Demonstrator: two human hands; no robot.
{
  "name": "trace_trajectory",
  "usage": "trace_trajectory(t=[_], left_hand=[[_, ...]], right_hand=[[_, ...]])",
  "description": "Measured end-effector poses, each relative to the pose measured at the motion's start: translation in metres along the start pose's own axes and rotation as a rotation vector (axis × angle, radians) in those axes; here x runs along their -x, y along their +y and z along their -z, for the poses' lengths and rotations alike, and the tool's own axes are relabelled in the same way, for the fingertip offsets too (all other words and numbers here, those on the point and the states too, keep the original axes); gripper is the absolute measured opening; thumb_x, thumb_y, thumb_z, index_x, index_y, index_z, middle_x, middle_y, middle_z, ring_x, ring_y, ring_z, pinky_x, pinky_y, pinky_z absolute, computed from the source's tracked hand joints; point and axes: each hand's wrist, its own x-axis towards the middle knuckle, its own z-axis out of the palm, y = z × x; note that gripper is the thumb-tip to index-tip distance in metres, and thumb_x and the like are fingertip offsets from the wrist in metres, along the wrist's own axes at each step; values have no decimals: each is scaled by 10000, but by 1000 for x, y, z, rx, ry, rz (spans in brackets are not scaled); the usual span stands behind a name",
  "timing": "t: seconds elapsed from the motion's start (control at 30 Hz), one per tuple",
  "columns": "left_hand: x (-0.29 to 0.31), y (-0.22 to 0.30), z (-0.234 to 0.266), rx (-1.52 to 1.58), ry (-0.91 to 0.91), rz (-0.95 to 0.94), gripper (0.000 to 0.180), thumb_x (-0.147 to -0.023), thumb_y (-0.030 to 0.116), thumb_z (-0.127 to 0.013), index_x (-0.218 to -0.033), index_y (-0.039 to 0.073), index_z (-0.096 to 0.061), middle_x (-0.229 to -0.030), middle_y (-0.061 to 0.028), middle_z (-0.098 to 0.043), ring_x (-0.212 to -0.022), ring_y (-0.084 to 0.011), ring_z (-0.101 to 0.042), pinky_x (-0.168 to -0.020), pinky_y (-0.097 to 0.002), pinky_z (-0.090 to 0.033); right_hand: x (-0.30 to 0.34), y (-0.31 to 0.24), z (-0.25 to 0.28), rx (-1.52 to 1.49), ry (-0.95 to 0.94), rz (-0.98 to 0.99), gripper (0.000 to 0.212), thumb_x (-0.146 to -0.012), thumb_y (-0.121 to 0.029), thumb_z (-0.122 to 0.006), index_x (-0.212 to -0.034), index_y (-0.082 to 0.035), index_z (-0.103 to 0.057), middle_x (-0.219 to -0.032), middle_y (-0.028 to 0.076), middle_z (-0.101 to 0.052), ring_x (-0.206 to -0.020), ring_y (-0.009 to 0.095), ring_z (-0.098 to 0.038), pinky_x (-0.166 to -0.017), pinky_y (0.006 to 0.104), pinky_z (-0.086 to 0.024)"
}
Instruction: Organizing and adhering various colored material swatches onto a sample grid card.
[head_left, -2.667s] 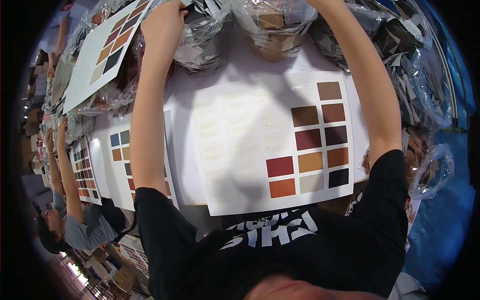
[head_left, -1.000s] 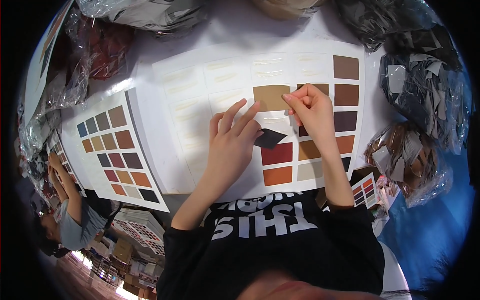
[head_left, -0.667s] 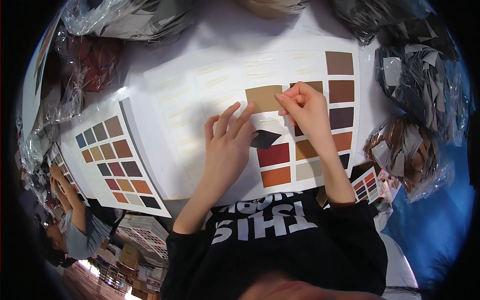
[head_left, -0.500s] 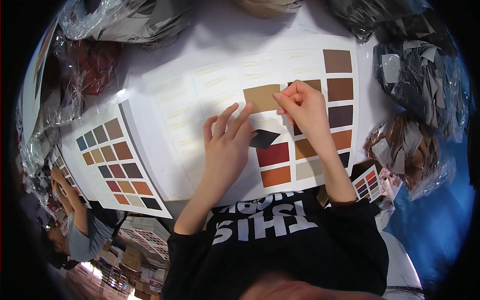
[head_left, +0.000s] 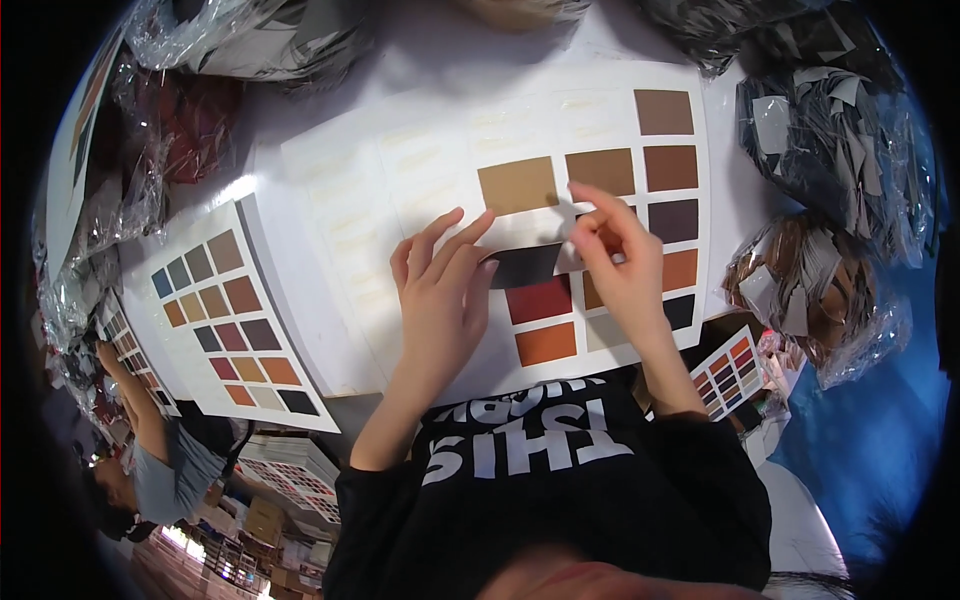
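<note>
While the left hand pinches a dark swatch at its left end, the right hand is just beside it, thumb and index finger parted; whether its other fingers touch the swatch, I cannot tell. The 2 hands are apart over a white card on the desk, the dark swatch between a tan swatch and a red swatch.

White letters on black shirt
</note>
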Motion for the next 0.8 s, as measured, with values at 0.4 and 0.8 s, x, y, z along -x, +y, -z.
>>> trace_trajectory(t=[0.4, 0.8], left_hand=[[41, 4, -7, -97, 53, 51, 314, -819, 59, -647, -1129, 98, -616, -1266, -13, -586, -1216, -228, -493, -1009, -423, -311], [38, -4, -24, -161, -32, -114, 356, -820, 144, -672, -1162, 60, -619, -1344, -12, -531, -1269, -208, -444, -1001, -412, -348]], right_hand=[[7, 17, -2, -156, -56, -297, 172, -886, -75, -666, -789, -26, -533, -560, -12, -554, -498, 19, -507, -457, 178, -370], [5, 13, -12, -64, -62, -334, 150, -880, -72, -671, -788, -28, -561, -564, -1, -576, -460, 10, -468, -409, 168, -330]])
